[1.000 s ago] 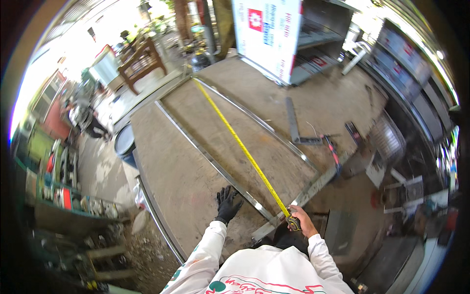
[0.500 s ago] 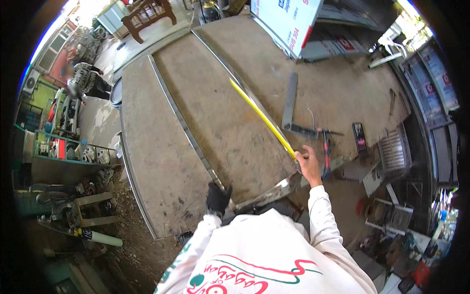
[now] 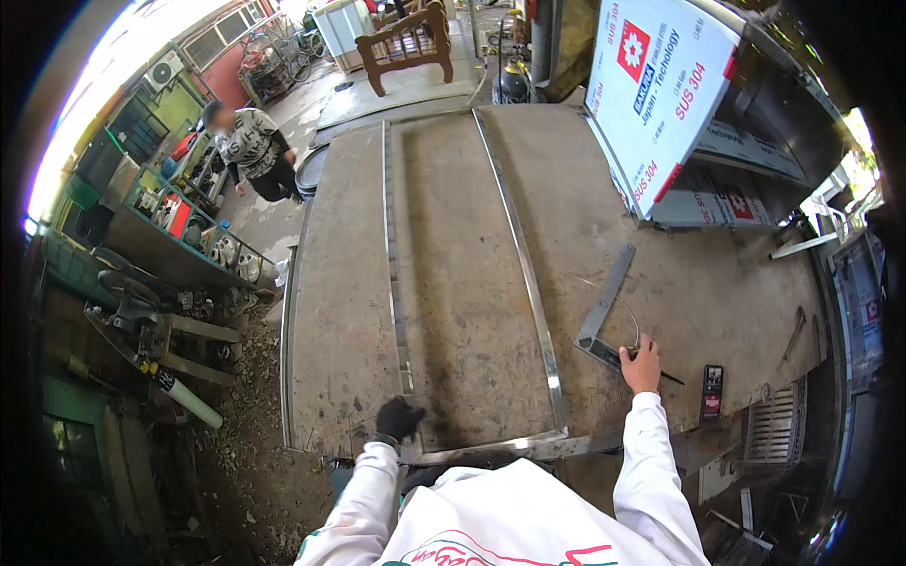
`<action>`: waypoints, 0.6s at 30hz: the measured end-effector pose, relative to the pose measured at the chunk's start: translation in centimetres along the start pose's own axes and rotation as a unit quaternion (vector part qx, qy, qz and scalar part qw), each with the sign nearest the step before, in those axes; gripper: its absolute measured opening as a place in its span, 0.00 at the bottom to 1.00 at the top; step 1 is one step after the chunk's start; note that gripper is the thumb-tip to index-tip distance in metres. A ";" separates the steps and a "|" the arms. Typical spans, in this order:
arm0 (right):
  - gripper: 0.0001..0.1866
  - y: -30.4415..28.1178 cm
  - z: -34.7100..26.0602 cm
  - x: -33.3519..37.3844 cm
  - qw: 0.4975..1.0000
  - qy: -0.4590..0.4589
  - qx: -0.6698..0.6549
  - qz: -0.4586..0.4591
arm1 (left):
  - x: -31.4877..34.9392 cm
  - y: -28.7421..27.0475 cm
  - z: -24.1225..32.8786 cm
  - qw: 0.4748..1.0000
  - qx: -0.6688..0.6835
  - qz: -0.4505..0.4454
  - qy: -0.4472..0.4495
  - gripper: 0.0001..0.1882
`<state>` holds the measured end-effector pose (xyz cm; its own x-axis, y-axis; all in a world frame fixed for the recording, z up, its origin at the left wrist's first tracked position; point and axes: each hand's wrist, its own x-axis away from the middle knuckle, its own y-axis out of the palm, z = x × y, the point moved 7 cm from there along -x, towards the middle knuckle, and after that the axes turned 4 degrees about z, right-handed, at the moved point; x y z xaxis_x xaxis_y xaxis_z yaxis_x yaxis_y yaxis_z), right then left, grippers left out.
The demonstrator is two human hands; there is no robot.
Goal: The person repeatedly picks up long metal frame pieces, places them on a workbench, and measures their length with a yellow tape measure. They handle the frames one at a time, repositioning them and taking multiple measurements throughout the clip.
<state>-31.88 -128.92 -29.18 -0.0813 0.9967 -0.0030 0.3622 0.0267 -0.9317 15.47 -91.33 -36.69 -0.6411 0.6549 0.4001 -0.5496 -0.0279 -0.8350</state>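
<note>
A long rectangular frame of shiny metal bars lies on the brown worktable. My left hand (image 3: 400,418), in a black glove, is over the near end of its left bar (image 3: 392,255). Its fingers look curled; what they hold, if anything, is hidden. The right bar (image 3: 522,245) meets the near bar (image 3: 500,446) at a corner between my hands. Bare and closed, my right hand (image 3: 641,366) is at the end of a metal square's short arm (image 3: 599,350). A thin black rod (image 3: 671,378) sticks out beside it. Whatever these fingers grip is mostly covered.
To the right lie a phone (image 3: 712,391) and a hammer-like tool (image 3: 794,332). A film-covered metal box (image 3: 651,104) stands at the table's far right. Beyond the left edge a person (image 3: 253,151) stands near cluttered shelves (image 3: 193,222). A carved wooden piece (image 3: 406,49) is at the back.
My right hand has left the right bar and moved to the square. The yellow tape measure blade no longer shows. My left hand stays near the left bar's end. The view has shifted.
</note>
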 end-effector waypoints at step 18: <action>0.24 8.8 0.5 32.8 0.964 -0.020 -0.248 -0.090 | 6.0 -25.2 5.9 0.925 0.336 -0.007 0.177 0.20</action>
<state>-31.83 -96.02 -37.72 -0.2170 0.9688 0.1193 0.7373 0.2428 -0.6305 22.29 -91.13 -11.04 -0.4805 0.8620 0.1615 -0.8421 -0.4021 -0.3594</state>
